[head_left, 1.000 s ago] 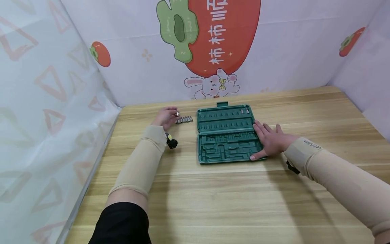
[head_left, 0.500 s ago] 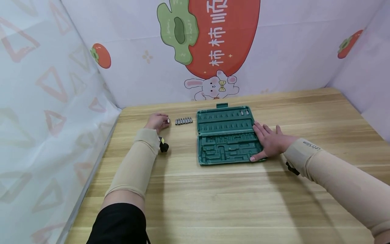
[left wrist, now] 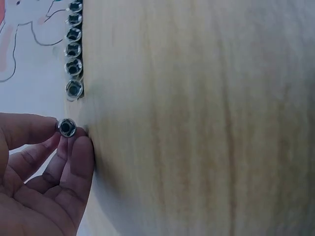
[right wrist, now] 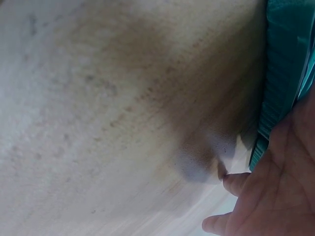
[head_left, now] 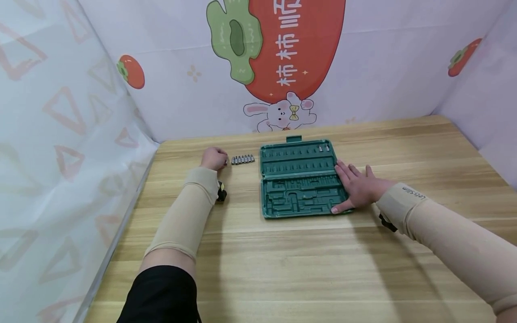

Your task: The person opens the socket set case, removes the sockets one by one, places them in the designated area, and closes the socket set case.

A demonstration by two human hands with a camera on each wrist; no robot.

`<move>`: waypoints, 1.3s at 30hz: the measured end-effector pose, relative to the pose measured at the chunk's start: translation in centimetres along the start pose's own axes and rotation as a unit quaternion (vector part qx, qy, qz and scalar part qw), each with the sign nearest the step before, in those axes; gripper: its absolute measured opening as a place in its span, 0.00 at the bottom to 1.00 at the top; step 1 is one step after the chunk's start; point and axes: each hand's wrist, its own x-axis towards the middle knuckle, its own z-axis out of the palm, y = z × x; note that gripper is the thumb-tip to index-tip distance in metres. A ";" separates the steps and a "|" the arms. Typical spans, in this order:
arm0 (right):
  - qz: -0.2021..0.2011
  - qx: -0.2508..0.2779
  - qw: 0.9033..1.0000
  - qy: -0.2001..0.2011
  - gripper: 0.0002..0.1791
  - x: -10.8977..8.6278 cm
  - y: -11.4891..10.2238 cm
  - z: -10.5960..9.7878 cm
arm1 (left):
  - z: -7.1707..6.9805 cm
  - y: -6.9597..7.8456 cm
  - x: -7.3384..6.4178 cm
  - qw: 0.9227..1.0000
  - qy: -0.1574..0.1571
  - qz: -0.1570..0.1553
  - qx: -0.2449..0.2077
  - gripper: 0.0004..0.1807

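Observation:
My left hand [head_left: 214,159] pinches a small metal bit socket [left wrist: 67,128] between thumb and fingers, just left of a row of several similar bit sockets [head_left: 243,159]. In the left wrist view the held socket's open drive end faces the camera, a small gap from the row's end. From the head view my hand mostly covers it. A green tool case [head_left: 299,174] lies open and flat to the right of the row. My right hand [head_left: 359,184], fingers spread, rests on the case's right edge. Two bit sockets [head_left: 324,148] stand in the lid's upper right slots.
The case's moulded lower half [head_left: 299,199] shows vacant recesses. A latch tab [head_left: 294,138] sticks out at its far side. Behind the wooden table [head_left: 307,269] hangs a printed cloth backdrop [head_left: 177,103], and another cloth [head_left: 48,179] borders the left.
My left hand moved left from beside the row with the bit socket, then came slightly back right toward the row's left end, turning over. My right hand and the case stayed put.

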 end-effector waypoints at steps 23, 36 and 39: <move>0.003 -0.005 1.000 0.003 0.75 0.1 0.2 0.1 | 0.6 0.5 -0.5 0.995 0.014 0.039 0.085 0.11; 0.006 -0.012 1.000 0.002 0.76 0.0 0.2 0.1 | 1.8 3.2 0.3 0.997 0.068 0.031 0.021 0.14; 0.005 -0.011 1.000 0.003 0.76 0.0 0.2 0.2 | 3.0 5.8 0.0 0.998 0.044 0.047 -0.006 0.14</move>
